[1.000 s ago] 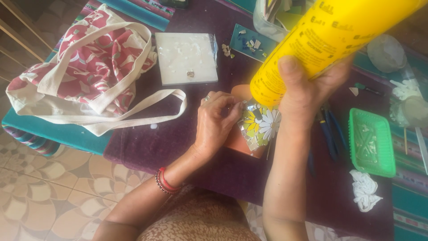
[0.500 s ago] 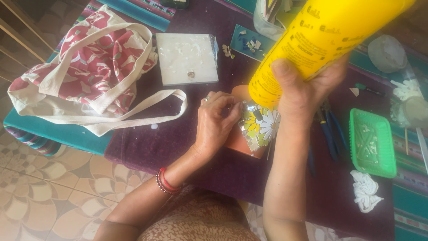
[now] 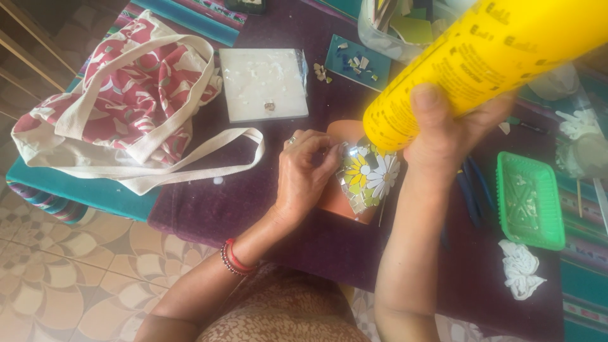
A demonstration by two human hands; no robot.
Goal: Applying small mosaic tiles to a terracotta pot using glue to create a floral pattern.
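Tilted further, yellow bottle (image 3: 468, 69) stays gripped by right hand (image 3: 453, 130) over mosaic pot (image 3: 361, 177).

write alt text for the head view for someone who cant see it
The right hand tips a big yellow plastic bottle over an orange piece covered in daisy-pattern mosaic, while the left hand presses on it. A red-and-cream cloth tote bag and a green plastic tray lie nearby.
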